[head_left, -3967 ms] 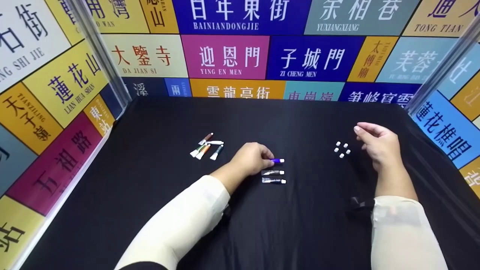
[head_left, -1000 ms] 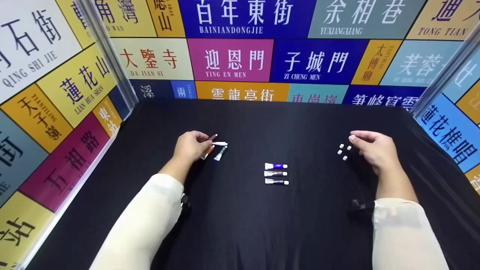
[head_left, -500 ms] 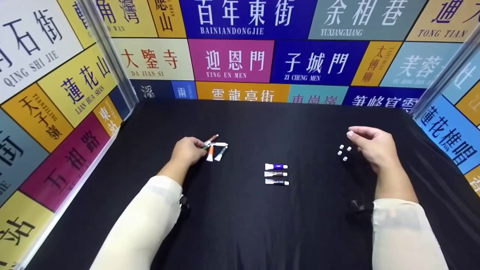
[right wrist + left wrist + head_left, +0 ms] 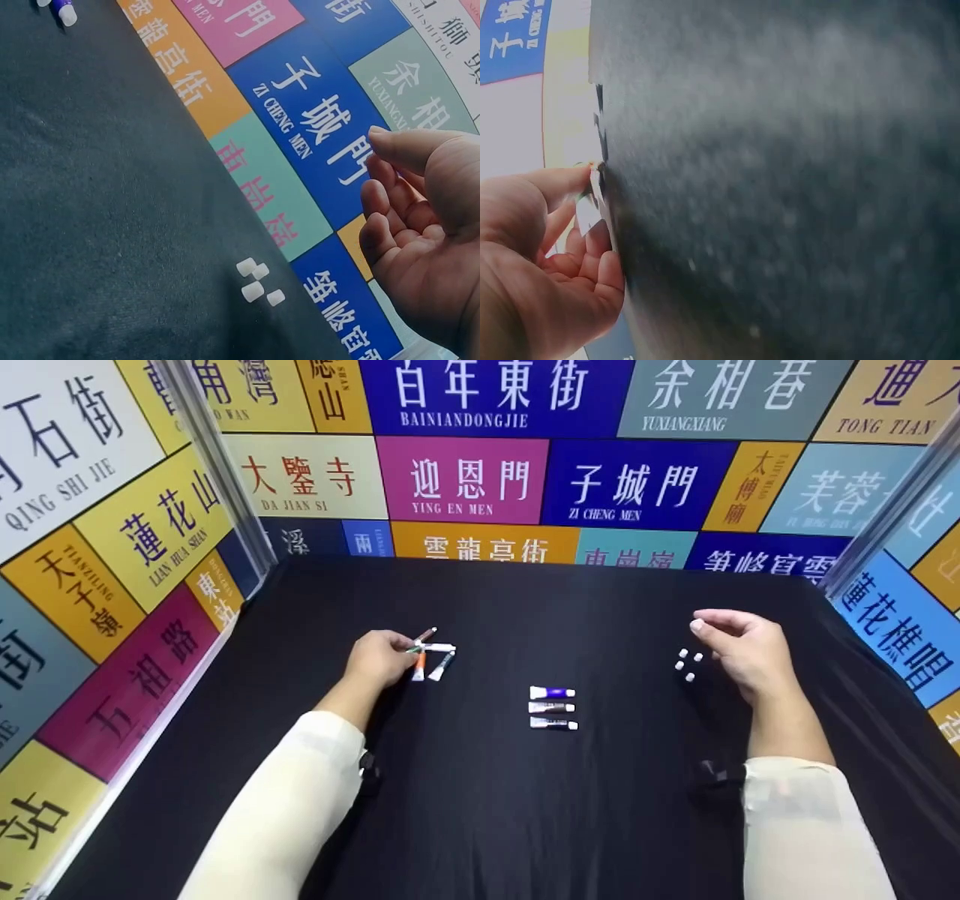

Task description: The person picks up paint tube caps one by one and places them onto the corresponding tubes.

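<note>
My left hand (image 4: pixel 379 658) pinches a small green paint tube (image 4: pixel 414 649) at the left pile. In the left wrist view the tube's whitish end (image 4: pixel 589 214) shows among the curled fingers. Touching or close by lie a brown tube (image 4: pixel 427 634), a white tube (image 4: pixel 439 648), an orange tube (image 4: pixel 419 666) and a dark green tube (image 4: pixel 443 665). To the right, my right hand (image 4: pixel 750 649) hovers with thumb and forefinger together, apparently on a small white piece (image 4: pixel 696 625); the right wrist view hides it. Several more white pieces (image 4: pixel 690 677) lie just left of that hand.
Mid-table, a purple tube (image 4: pixel 553 693), a brownish tube (image 4: pixel 552 708) and a dark blue tube (image 4: pixel 553 724) lie in a neat row, caps to the right. Black cloth (image 4: pixel 480 802) covers the table. Printed panels (image 4: pixel 461 480) rise behind and at both sides.
The left hand has let go of the purple tube in the row, moved left to the pile and taken the green tube. One fewer white piece lies on the cloth beside the right hand.
</note>
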`<state>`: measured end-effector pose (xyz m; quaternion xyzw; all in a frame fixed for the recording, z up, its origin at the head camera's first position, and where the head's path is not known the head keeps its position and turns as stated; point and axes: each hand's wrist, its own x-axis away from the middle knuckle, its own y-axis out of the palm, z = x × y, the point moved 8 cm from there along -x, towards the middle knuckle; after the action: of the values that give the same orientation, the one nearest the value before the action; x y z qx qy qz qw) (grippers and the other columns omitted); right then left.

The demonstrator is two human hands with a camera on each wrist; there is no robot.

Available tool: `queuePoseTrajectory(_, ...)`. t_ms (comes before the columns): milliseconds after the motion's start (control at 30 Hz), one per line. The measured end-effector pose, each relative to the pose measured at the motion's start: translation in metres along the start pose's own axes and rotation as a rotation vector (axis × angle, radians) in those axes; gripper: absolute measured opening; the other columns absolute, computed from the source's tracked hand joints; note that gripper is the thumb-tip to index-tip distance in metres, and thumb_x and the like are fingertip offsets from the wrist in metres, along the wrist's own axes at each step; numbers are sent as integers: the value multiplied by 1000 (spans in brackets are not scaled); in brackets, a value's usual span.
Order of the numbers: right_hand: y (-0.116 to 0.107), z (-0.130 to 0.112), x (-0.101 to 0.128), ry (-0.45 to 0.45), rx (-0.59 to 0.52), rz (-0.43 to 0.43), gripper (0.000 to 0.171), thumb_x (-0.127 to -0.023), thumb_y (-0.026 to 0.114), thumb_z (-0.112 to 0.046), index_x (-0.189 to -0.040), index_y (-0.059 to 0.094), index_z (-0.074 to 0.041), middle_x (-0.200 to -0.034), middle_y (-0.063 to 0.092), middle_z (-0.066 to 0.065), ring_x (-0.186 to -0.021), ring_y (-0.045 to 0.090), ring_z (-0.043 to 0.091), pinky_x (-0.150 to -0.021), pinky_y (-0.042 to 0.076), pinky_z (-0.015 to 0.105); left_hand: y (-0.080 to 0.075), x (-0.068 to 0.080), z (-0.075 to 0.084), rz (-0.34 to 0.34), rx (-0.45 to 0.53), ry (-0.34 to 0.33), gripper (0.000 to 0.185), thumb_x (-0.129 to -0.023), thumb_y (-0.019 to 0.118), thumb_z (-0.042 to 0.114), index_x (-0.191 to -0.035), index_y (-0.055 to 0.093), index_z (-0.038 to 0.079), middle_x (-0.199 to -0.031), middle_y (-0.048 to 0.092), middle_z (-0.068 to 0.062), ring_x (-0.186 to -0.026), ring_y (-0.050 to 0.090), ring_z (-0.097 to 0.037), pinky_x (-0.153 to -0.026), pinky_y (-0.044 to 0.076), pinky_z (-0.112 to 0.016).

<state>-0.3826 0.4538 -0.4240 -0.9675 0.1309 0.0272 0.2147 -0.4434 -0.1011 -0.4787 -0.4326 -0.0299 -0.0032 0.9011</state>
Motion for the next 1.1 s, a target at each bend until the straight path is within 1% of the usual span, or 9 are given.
queuePoseTrajectory(167, 3, -8, 2, -14, 29, -5, 36, -97, 80, -36, -127, 78, -17, -93, 73, -30, -74, 62, 1, -67, 54, 16, 2, 3, 17, 0, 60, 38, 26, -95, 79, 25, -119, 82, 14, -118, 81, -8, -114, 70, -28, -107, 54, -42)
queuePoseTrajectory(367, 4, -19, 5, -38, 48, 0, 38, -97, 80, -37, -128, 78, -16, -94, 73, -29, -77, 63, 3, -68, 55, 16, 5, 9, 41, -9, 151, 73, 24, -96, 79, 26, -117, 81, 16, -116, 81, -6, -106, 72, -23, -99, 58, -37)
queuePoseTrajectory(433, 5, -23, 7, -49, 51, 1, 37, -97, 80, -37, -128, 78, -16, -94, 74, -28, -77, 63, 3, -68, 55, 17, 5, 11, 49, -7, 168, 87, 23, -96, 79, 26, -116, 82, 16, -114, 81, -5, -105, 71, -23, -98, 58, -37)
queuePoseTrajectory(567, 9, -33, 9, -85, 46, 3, 36, -96, 81, -35, -126, 79, -15, -92, 75, -27, -77, 65, 3, -67, 55, 16, 7, 15, 61, 1, 203, 104, 20, -96, 78, 25, -114, 82, 17, -108, 81, -4, -96, 71, -20, -92, 58, -36)
queuePoseTrajectory(700, 14, -44, 12, -130, 48, 12, 34, -96, 81, -31, -124, 79, -12, -89, 74, -28, -74, 65, 3, -66, 54, 15, 12, 20, 71, 3, 241, 124, 18, -96, 79, 25, -112, 82, 18, -106, 80, -2, -91, 70, -18, -88, 59, -34)
queuePoseTrajectory(767, 16, -49, 14, -149, 49, 13, 33, -97, 81, -29, -124, 79, -10, -87, 74, -28, -72, 64, 2, -66, 54, 15, 13, 22, 76, 9, 251, 147, 18, -96, 79, 26, -113, 82, 19, -107, 80, -2, -95, 70, -19, -91, 58, -35)
queuePoseTrajectory(833, 18, -54, 16, -163, 48, 8, 36, -97, 81, -26, -126, 77, -5, -87, 73, -30, -73, 64, -1, -66, 53, 13, 14, 25, 83, 19, 263, 175, 19, -96, 79, 25, -113, 83, 19, -108, 81, -2, -98, 70, -20, -94, 57, -36)
queuePoseTrajectory(967, 23, -63, 20, -181, 43, 1, 41, -97, 81, -25, -128, 75, 1, -89, 74, -30, -77, 66, -6, -72, 54, 10, 16, 30, 95, 42, 294, 223, 20, -96, 80, 25, -114, 83, 19, -108, 83, 1, -100, 72, -19, -94, 57, -37)
queuePoseTrajectory(1100, 26, -71, 24, -198, 55, -9, 42, -97, 81, -29, -128, 76, -1, -96, 76, -27, -86, 70, -8, -80, 55, 7, 18, 36, 105, 62, 321, 247, 21, -96, 81, 26, -115, 83, 20, -105, 83, 3, -96, 72, -15, -89, 58, -32)
